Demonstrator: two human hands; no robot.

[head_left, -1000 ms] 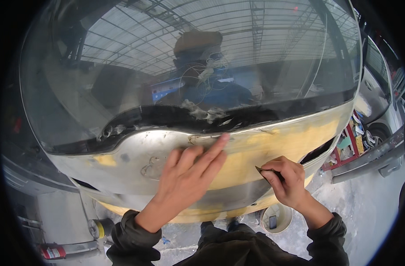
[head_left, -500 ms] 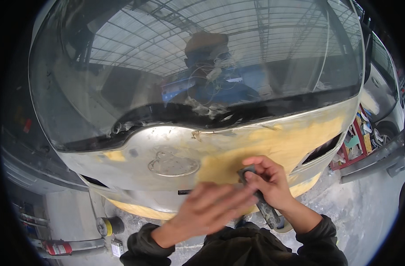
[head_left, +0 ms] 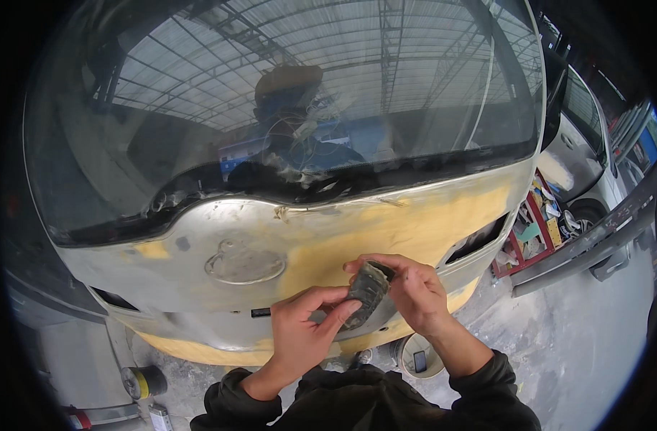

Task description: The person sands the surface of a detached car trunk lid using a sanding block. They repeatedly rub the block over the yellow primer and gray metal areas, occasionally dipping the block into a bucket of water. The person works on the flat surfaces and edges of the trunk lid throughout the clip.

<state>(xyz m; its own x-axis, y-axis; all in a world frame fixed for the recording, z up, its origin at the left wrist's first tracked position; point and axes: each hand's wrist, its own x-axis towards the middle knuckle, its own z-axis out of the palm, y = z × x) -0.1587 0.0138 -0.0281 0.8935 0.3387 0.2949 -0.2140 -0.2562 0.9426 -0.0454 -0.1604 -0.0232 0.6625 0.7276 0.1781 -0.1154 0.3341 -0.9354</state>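
Observation:
Between my hands is a dark grey, worn sanding block (head_left: 366, 296) that seems wrapped in sandpaper, tilted with its upper end to the right. My left hand (head_left: 303, 327) pinches its left side between thumb and fingers. At the upper right end, my right hand (head_left: 418, 296) has its fingers curled round the edge; part of its grip is hidden. Both hands are in front of a car tailgate (head_left: 246, 309) of bare silvery metal. Smooth yellow filler (head_left: 328, 251) covers much of its right half, directly behind the block.
The rear window (head_left: 414, 136) fills the top. A pale bucket (head_left: 437, 368) with a dark rectangular thing (head_left: 419, 361) stands below my right forearm. To the right are a red rack (head_left: 516, 267), a loose bumper (head_left: 594, 243) and another car (head_left: 594, 154). A dark roll (head_left: 150, 381) lies lower left.
My left hand, blurred with its fingers extended before, now grips the block. The block has turned and risen, and its lower end no longer points down right. The whole view has shifted.

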